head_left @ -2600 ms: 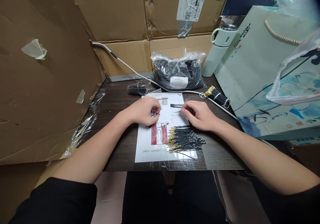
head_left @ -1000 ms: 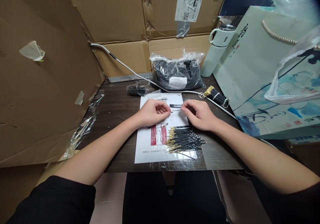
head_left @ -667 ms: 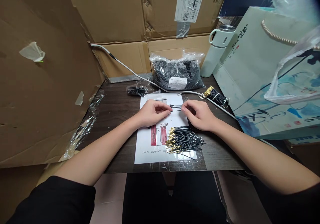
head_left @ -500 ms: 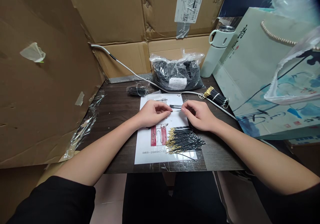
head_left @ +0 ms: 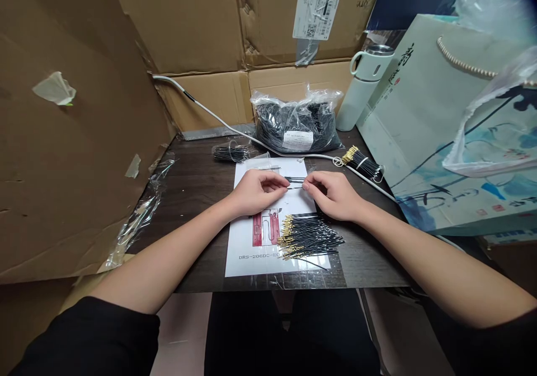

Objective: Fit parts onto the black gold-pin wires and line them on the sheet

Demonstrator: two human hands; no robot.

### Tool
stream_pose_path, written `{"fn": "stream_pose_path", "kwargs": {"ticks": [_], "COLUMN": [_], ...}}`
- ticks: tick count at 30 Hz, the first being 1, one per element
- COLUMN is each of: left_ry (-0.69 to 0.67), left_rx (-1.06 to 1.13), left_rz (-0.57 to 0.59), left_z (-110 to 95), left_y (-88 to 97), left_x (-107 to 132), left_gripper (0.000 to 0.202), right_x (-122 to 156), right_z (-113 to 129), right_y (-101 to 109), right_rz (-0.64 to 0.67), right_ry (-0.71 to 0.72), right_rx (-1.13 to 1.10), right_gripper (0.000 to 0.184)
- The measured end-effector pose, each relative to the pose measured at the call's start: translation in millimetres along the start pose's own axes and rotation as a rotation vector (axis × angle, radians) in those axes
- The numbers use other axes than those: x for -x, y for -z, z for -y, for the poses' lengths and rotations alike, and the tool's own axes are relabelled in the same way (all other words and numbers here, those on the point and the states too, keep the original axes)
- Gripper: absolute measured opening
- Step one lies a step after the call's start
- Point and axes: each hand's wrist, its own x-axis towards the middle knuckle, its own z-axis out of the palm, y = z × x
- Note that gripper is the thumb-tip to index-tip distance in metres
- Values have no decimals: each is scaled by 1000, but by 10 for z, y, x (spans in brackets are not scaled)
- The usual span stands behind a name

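Note:
My left hand (head_left: 260, 192) and my right hand (head_left: 333, 194) face each other above a printed paper sheet (head_left: 239, 267). Each is closed in a fingertip pinch, and a thin black wire (head_left: 295, 188) spans the small gap between them. Just beyond it, a few more short black wires (head_left: 294, 179) lie on the sheet, partly hidden by my right fingers. Nearer to me, a loose pile of black wires with gold-coloured ends (head_left: 311, 236) covers the sheet's lower right part. The ends of the wire in my fingers are hidden.
At the back lies a clear bag of black wires (head_left: 293, 120). A tied bundle (head_left: 361, 162) rests at right, another batch (head_left: 231, 153) at left. A white cable (head_left: 218, 120) crosses behind. A bottle (head_left: 364, 88), paper bag (head_left: 444, 124) and cardboard wall (head_left: 84, 158) border the table.
Both hands stay almost in place, still pinching the thin wire. My right fingertips have shifted very slightly left; the piles and bundles look unchanged.

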Motion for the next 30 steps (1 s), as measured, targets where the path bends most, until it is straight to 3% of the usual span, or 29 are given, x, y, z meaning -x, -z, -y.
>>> {"fn": "stream_pose_path", "kwargs": {"ticks": [30], "left_ry": [-96], "left_rx": [-124], "left_rz": [-27], "left_z": [-56], "left_y": [-57], "left_x": [35], "left_gripper": [17], "right_x": [5], "right_z": [20], "right_y": [-13], "right_rz": [30], "right_ry": [6], "right_rx": [-16], "right_gripper": [33]}}
